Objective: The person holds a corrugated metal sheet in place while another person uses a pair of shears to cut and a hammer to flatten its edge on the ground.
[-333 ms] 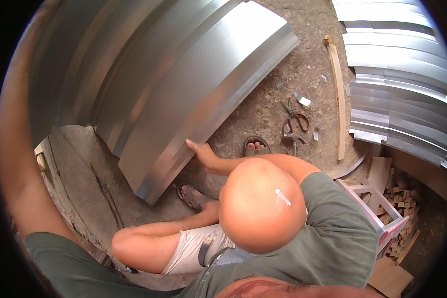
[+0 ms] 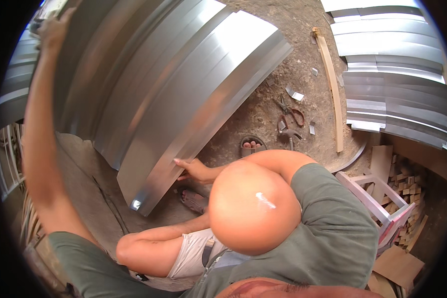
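A large, ribbed, shiny metal sheet [image 2: 164, 109] stands tilted across the upper left, its lower corner close to the ground. At its near edge, my right hand [image 2: 197, 171] grips with the thumb on the face and the fingers curled behind. Far up on the left, my left arm stretches out and my left hand [image 2: 54, 30] is closed at the sheet's far edge; the fingers are small and partly hidden there. My bent right knee [image 2: 256, 208] rises between my right arm and the sheet.
On the dirt floor lie red-handled snips [image 2: 290, 114], a hammer [image 2: 290, 135], metal offcuts [image 2: 295, 94] and a long wooden strip [image 2: 330, 89]. More metal sheets [image 2: 392, 84] are at the right, above a pinkish stool [image 2: 375, 196] and stacked wood blocks [image 2: 407, 191].
My view has turned so that my left hand at the far edge now shows. The sheet's lower corner and my right hand sit slightly lower and farther left.
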Tool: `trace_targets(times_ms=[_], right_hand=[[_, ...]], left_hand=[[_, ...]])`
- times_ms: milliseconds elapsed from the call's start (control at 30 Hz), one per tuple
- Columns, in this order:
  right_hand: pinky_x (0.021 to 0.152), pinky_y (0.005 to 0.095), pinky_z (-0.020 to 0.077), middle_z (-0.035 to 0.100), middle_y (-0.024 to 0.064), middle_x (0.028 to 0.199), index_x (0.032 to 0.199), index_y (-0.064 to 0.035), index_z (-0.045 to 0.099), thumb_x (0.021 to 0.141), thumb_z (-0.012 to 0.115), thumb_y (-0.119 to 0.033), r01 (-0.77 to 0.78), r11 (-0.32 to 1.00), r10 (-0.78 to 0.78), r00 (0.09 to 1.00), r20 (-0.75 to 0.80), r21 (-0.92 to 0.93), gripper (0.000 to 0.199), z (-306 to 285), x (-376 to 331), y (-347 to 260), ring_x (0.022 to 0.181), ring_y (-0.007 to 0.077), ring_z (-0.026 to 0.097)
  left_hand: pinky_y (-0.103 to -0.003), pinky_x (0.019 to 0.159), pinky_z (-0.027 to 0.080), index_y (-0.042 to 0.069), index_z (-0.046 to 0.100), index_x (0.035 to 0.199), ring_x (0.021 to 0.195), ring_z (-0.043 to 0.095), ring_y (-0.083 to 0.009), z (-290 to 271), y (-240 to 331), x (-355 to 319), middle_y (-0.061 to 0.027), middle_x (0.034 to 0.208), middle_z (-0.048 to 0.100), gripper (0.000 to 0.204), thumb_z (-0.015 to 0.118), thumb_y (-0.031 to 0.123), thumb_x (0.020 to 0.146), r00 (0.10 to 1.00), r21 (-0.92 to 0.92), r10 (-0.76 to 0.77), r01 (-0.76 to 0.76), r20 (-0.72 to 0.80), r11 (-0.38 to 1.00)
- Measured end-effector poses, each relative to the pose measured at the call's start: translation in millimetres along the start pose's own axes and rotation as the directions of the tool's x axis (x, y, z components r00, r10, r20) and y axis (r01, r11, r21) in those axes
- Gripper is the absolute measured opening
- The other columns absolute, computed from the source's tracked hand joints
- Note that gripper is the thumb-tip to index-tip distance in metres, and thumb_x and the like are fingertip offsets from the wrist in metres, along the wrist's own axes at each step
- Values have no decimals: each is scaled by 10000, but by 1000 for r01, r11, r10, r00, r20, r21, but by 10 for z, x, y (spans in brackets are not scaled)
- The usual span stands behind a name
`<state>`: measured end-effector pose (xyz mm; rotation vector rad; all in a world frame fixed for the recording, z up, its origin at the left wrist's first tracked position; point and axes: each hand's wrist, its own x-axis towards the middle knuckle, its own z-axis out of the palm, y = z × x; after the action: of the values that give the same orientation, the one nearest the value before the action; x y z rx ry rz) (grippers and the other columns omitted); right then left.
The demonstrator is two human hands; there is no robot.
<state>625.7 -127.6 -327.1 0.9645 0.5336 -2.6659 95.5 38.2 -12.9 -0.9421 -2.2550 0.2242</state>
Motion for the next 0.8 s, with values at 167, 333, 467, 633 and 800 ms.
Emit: trace_targets(times_ms=[167,333,467,633,800], right_hand=[[747,351,611,625,83,1336,1364,-79,580,1005,631,-391,11,993,-22,995,-95,-114,479,-4,215,175,1120,208,638],[750,365,593,652,99,1261,1301,-74,621,991,640,-362,36,998,-36,999,10,-56,424,116,86,138,1091,217,646],[775,405,577,683,116,1169,1234,-72,657,969,654,-334,52,988,-37,994,104,-144,373,232,150,186,1042,244,668],[806,454,557,722,137,1055,1150,-68,703,941,672,-298,184,891,-72,960,270,-415,312,369,344,-21,980,277,695],[726,505,558,717,185,869,1017,-149,765,861,685,-271,470,-312,-266,791,551,-826,214,-148,9,-974,831,377,698]], left_hand=[[-493,1142,370,-45,512,1402,1367,471,-428,-1104,2296,-2237,-292,1421,531,951,808,583,752,871,-820,485,-225,72,527],[-715,1092,286,6,303,1549,1494,249,-431,-1331,3174,-3655,-232,1648,185,1202,859,585,655,661,-699,571,-97,487,709],[-714,1080,301,37,281,1569,1476,278,-438,-1160,3252,-3869,-230,1637,219,1004,807,337,768,688,-556,494,-157,532,816],[-673,1036,405,31,354,1537,1424,375,-449,-850,3009,-3766,-245,1599,306,715,558,10,853,762,-522,497,-248,415,816],[-627,1072,423,49,343,1543,1438,361,-449,-728,2241,-3631,-201,1634,266,699,476,-52,864,704,-634,549,-181,450,752]])
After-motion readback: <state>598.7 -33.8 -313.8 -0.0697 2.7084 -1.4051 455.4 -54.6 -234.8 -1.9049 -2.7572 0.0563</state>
